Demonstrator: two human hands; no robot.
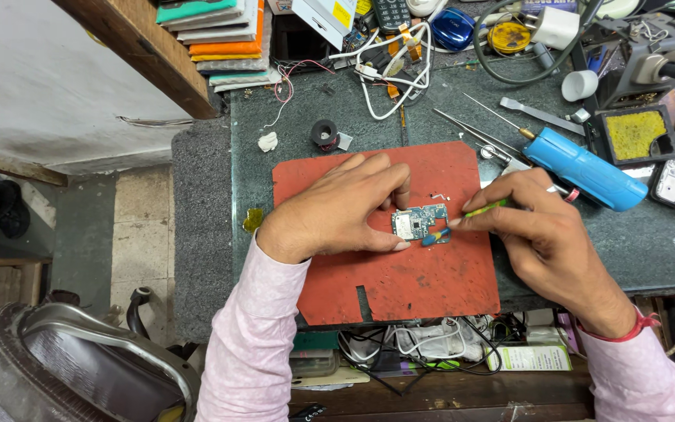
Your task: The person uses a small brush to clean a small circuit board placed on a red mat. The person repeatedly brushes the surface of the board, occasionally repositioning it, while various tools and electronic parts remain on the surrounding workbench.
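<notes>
A small blue circuit board (420,221) lies on a red work mat (408,281) in the middle of the bench. My left hand (343,207) pins the board down, thumb and fingers touching its left edge. My right hand (537,230) grips a thin green and yellow tool (484,209) like a pen. The tool's blue tip (433,237) rests on the board's lower right corner.
A blue soldering tool (583,168) and metal tweezers (470,134) lie right of the mat. A yellow sponge tray (636,134) sits at the far right. White cables (392,66), a solder roll (324,133) and stacked books (224,35) crowd the back. A chair (80,363) stands lower left.
</notes>
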